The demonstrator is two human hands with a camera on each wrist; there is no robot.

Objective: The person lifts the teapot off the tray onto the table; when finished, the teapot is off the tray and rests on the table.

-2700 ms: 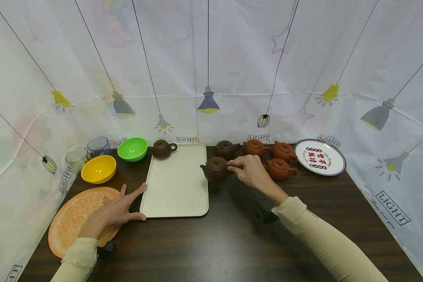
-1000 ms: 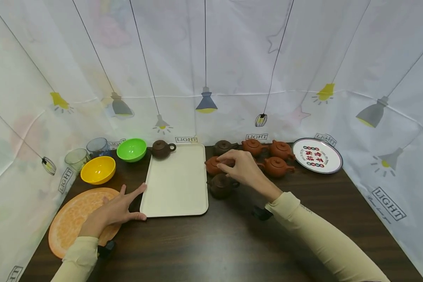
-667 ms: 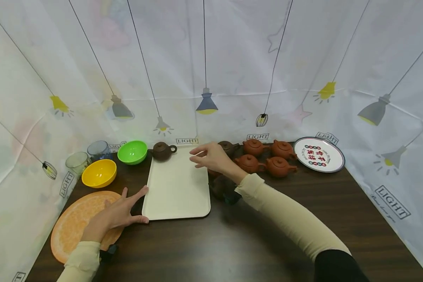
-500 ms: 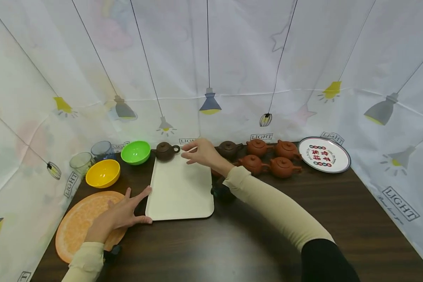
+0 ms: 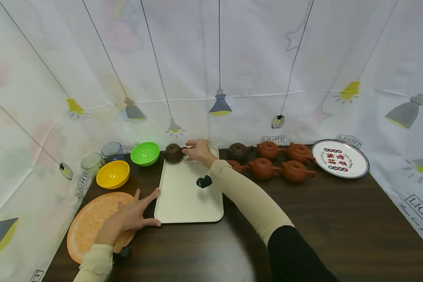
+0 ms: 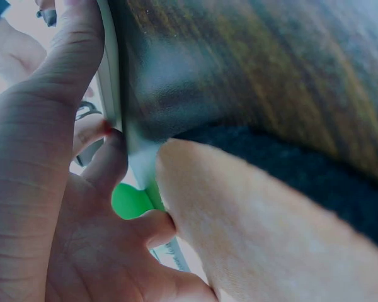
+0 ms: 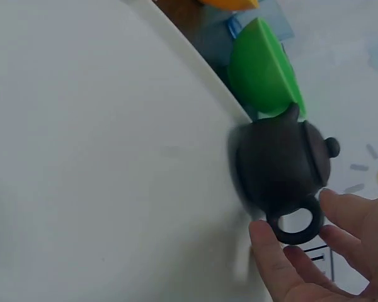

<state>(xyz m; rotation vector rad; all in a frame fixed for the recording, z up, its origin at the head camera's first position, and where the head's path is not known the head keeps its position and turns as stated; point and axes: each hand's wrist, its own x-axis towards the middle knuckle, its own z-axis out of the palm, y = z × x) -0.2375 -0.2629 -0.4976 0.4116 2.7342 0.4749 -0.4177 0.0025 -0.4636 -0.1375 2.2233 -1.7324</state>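
My right hand point(image 5: 201, 152) is at the loop handle of a dark brown teapot point(image 5: 174, 153) at the far left corner of a cream tray point(image 5: 187, 207). In the right wrist view the thumb is on one side of the handle point(image 7: 296, 239) and the other fingers on the other, with the ring showing between them. My left hand point(image 5: 132, 217) has its fingers spread, thumb and index fingertips at the tray's left edge. An orange-patterned round placemat point(image 5: 88, 225) lies beneath that hand. A green bowl point(image 5: 145, 153) stands left of the teapot.
A yellow bowl point(image 5: 112, 174) and two glasses point(image 5: 93, 162) stand at the left back. Right of the tray are several reddish teapots point(image 5: 296, 171) and another dark teapot point(image 5: 237, 152). A white plate point(image 5: 340, 159) is at the far right. My right sleeve covers part of this group.
My right hand earlier held a dark teapot by its handle right of the tray, then let it go there. It has since crossed left to the corner teapot. My left hand stays at the tray.
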